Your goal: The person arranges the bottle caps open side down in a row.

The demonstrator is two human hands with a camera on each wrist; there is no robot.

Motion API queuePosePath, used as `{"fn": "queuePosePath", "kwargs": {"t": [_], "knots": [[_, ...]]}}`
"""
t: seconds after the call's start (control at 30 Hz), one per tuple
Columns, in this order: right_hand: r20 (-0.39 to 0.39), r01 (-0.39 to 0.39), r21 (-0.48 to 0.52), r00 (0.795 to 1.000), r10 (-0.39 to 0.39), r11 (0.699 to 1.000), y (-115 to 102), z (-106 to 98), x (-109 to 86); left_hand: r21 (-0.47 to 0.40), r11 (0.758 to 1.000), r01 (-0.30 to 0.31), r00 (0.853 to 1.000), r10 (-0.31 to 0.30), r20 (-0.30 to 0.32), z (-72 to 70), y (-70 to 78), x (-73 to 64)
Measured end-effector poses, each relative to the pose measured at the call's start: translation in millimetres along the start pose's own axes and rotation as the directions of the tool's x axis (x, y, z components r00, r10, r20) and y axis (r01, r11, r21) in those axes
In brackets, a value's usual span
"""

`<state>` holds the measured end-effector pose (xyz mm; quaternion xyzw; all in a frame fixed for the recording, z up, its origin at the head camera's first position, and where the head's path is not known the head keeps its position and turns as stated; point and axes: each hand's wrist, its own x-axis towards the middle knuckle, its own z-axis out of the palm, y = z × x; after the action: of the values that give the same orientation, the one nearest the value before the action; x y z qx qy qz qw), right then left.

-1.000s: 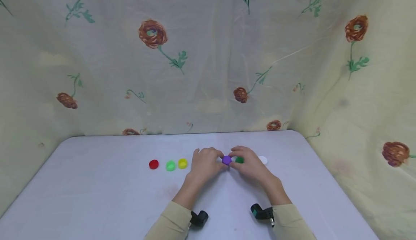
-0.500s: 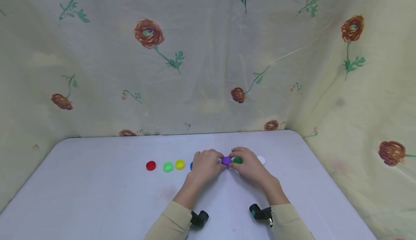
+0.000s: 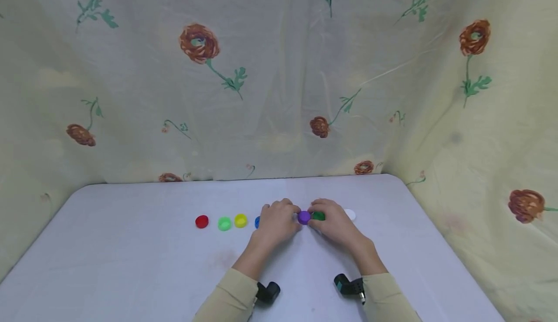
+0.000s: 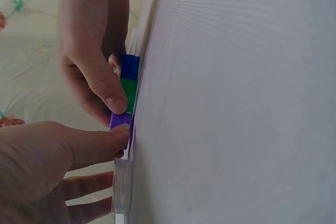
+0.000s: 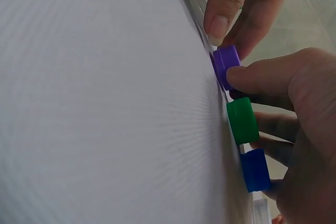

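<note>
A small purple bottle cap (image 3: 304,217) stands between both hands near the back of the white table. My left hand (image 3: 277,221) pinches it from the left, thumb (image 4: 119,134) overlapping its side in the left wrist view. From the right, my right hand (image 3: 333,221) grips the same cap, thumb (image 5: 247,78) against its side in the right wrist view. Close beside it is a dark green cap (image 5: 243,120), partly under the right hand in the head view. A dark blue cap (image 5: 255,170) follows in the row, hidden by that hand from above.
To the left lie a red cap (image 3: 202,222), a light green cap (image 3: 224,223) and a yellow cap (image 3: 240,221). A blue cap (image 3: 257,222) peeks out beside the left hand. A white cap (image 3: 350,214) is to the right. Flowered cloth (image 3: 261,133) hangs behind the table (image 3: 144,264).
The purple cap and the fingers on it have shifted slightly toward the near side. The view has moved a little, and the blue cap beside the left hand has come into sight.
</note>
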<state>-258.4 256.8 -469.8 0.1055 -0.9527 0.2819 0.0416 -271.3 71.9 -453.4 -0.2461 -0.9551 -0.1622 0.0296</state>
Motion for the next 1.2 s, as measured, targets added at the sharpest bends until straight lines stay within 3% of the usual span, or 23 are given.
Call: {"fn": "queuePosePath", "kwargs": {"t": [0.67, 1.2], "knots": [[0.001, -0.008, -0.075, 1.0, 0.008, 0.997, -4, -1, -0.6, -0.014, 1.0, 0.011, 0.999, -0.011, 0.04, -1.7, -1.5, -2.9], [0.024, 0.022, -0.057, 0.999, -0.02, 0.998, -16, 0, 1.9, -0.011, 0.999, 0.045, 0.997, -0.044, 0.063, -2.1, -13.4, -6.2]]}}
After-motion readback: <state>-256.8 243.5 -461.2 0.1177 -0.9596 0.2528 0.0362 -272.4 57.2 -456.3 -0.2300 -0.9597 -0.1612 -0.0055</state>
